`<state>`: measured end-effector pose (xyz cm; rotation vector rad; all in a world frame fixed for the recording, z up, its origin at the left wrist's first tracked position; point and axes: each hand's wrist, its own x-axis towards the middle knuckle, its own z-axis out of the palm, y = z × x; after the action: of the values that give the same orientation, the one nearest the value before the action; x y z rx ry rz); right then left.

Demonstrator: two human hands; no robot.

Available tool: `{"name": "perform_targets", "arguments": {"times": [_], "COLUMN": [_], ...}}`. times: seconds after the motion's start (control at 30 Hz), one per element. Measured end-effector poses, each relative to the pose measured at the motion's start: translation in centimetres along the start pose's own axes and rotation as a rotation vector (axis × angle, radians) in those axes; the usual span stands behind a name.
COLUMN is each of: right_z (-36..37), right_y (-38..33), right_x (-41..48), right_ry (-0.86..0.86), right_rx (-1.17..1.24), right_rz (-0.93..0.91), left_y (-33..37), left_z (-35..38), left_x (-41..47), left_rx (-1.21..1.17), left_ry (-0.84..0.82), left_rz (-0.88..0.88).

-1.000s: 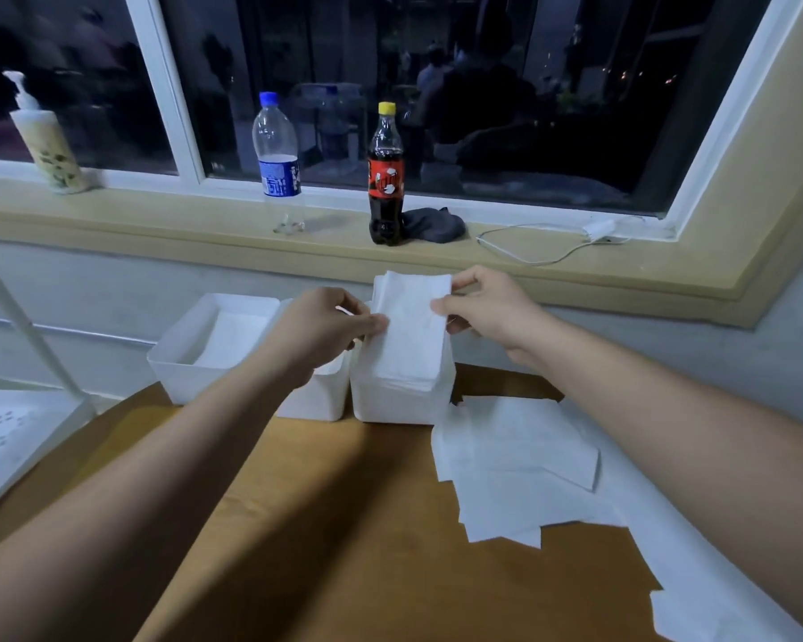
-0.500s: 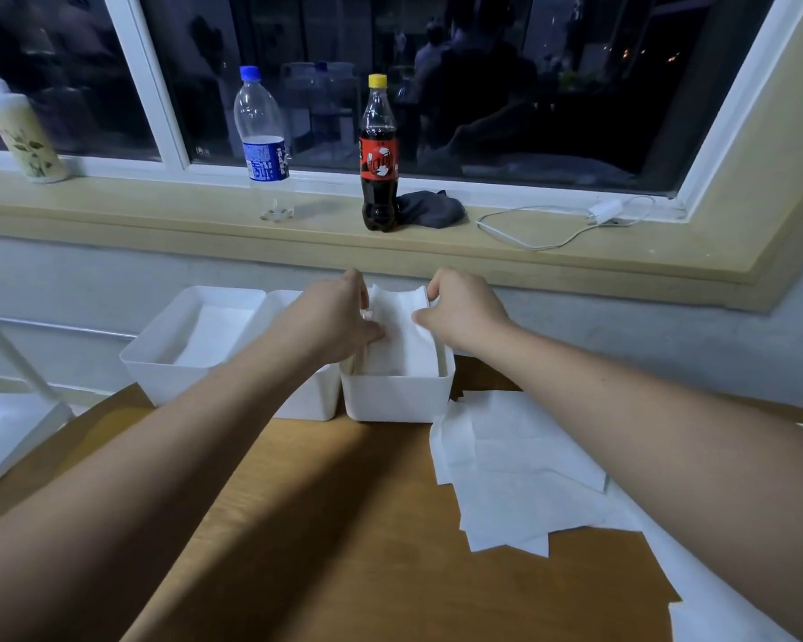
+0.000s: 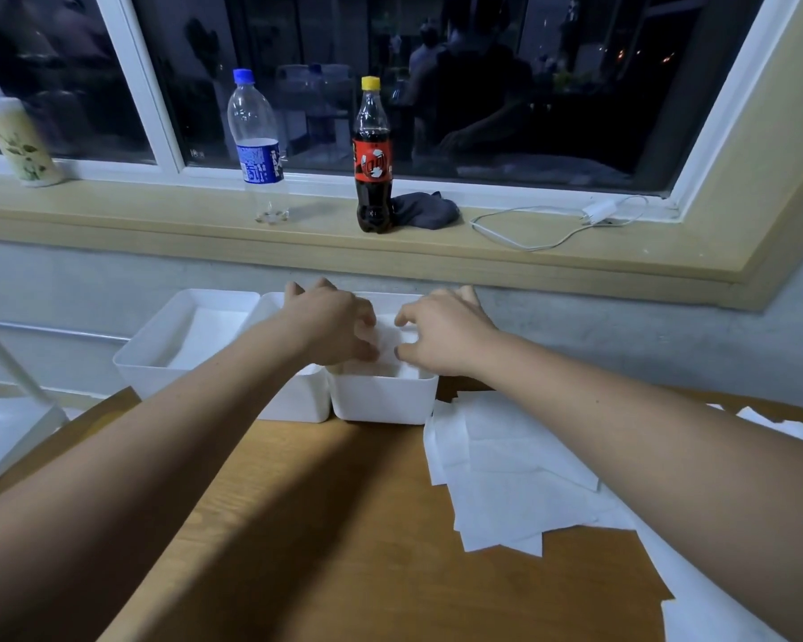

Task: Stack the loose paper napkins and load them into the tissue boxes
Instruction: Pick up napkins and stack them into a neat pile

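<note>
So both hands are at the rightmost tissue box (image 3: pixel 383 400): left hand (image 3: pixel 332 324) and right hand (image 3: pixel 441 335), fingers bent down onto the napkin stack (image 3: pixel 386 336) inside. Can't tell if they're pinching or just pressing it. Loose napkins (image 3: pixel 506 479) lie on the counter (image 3: pixel 344 549) just beside the box.

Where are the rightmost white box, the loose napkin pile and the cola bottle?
rightmost white box (image 3: pixel 383 400), head view, on its front wall.
loose napkin pile (image 3: pixel 506 474), head view, on the top sheet.
cola bottle (image 3: pixel 372 165), head view, on its red label.
</note>
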<state>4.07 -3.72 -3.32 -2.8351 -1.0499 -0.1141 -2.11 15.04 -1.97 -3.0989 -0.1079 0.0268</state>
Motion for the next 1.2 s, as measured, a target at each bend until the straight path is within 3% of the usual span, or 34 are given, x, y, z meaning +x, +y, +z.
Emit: {"name": "perform_targets", "arguments": {"times": [0.2, 0.37, 0.5, 0.67, 0.8, 1.03, 1.2], "right_z": [-0.3, -0.4, -0.4, -1.4, -3.0, -4.3, -3.4], "right_y": [-0.8, -0.8, -0.7, 0.1, 0.6, 1.9, 3.2], "right_x": [-0.1, 0.0, -0.4, -2.8, -6.9, -17.0, -25.3], "right_ry": [-0.232, -0.279, -0.156, 0.091, 0.167, 0.237, 0.275], "right_rx": [-0.069, -0.071, 0.089, 0.284, 0.433, 0.539, 0.559], "right_rz": [-0.035, -0.017, 0.021, 0.046, 0.079, 0.158, 0.245], "left_y": [0.2, 0.7, 0.8, 0.5, 0.7, 4.8, 9.7], "left_z": [0.9, 1.0, 0.6, 0.1, -0.4, -1.2, 0.0], "left_x": [0.9, 1.3, 0.6, -2.4, -5.2, -11.0, -14.5], "left_rx": [0.002, 0.042, -0.005, -0.233, -0.285, -0.471, -0.560], "left_ry": [-0.185, -0.223, -0.148, -0.069, -0.007, 0.333, 0.328], "left_rz": [-0.026, -0.034, -0.055, -0.015, -0.044, 0.026, 0.114]}}
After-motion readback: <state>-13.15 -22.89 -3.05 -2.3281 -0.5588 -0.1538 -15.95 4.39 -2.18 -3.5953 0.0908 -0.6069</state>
